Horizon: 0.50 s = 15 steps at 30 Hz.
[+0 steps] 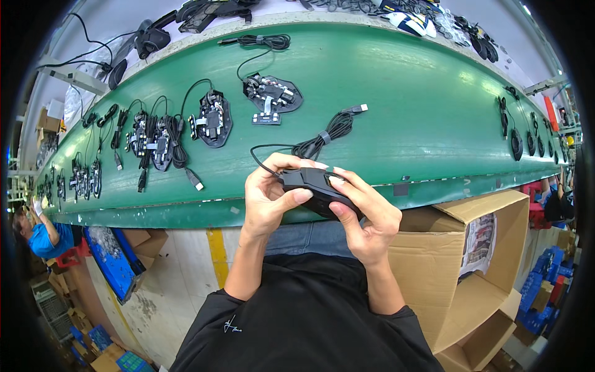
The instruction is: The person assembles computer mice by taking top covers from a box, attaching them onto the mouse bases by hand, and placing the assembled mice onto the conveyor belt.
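Both of my hands hold a black computer mouse [316, 188] over the near edge of the green belt. My left hand [271, 192] grips its left end, thumb on the near side and fingers curled behind. On the right end, my right hand [365, 214] closes around the mouse with thumb and fingers. From the mouse's left end a black cable leads to a tied cable bundle [331, 133] with a USB plug [359, 109], lying on the belt. The mouse's underside is hidden.
Open mouse bases with circuit boards [212, 119] and cables lie left on the green belt [409, 99]; another base [273, 94] sits ahead. Closed mice [517, 146] line the right. An open cardboard box [427, 273] stands at my right, a blue bin [114, 260] at left. A co-worker [43, 235] is far left.
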{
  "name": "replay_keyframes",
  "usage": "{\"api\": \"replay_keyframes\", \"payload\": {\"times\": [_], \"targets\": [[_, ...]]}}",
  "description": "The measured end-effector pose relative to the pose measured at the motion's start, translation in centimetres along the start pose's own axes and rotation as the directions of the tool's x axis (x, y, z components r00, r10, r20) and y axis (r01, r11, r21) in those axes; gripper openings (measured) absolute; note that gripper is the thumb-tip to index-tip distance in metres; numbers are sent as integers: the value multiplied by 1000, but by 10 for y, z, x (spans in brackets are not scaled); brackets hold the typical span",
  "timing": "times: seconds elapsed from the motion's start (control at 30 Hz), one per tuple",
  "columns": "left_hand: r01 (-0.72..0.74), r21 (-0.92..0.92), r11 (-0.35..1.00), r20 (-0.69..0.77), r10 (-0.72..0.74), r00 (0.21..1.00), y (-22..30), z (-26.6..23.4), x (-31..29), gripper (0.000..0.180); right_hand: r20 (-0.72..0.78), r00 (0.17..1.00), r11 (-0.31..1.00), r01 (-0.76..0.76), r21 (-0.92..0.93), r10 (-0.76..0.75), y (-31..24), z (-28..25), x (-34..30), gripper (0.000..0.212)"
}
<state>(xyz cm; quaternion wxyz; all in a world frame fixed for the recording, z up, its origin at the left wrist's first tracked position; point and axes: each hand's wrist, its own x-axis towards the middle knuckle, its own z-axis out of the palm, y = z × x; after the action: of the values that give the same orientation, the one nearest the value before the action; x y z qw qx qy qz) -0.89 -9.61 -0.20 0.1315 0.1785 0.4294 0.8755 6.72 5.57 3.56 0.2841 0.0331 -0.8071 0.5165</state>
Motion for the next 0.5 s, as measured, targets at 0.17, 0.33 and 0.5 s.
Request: {"api": "replay_keyframes", "payload": {"times": [0.17,0.33,0.5], "targets": [[16,100,995,-33,-13,999,2,9,3,38,-34,998,989,-48,138,53,13,-1,3,31],[-10,135,991,-74,20,997,-8,18,-1,35,-38,973,962,-219,163,228,6,-7,-4,30],[-14,101,995,-243,38,969,-15,9,-6,35,28,920,913,-392,116,392,1,3,-14,45]]}}
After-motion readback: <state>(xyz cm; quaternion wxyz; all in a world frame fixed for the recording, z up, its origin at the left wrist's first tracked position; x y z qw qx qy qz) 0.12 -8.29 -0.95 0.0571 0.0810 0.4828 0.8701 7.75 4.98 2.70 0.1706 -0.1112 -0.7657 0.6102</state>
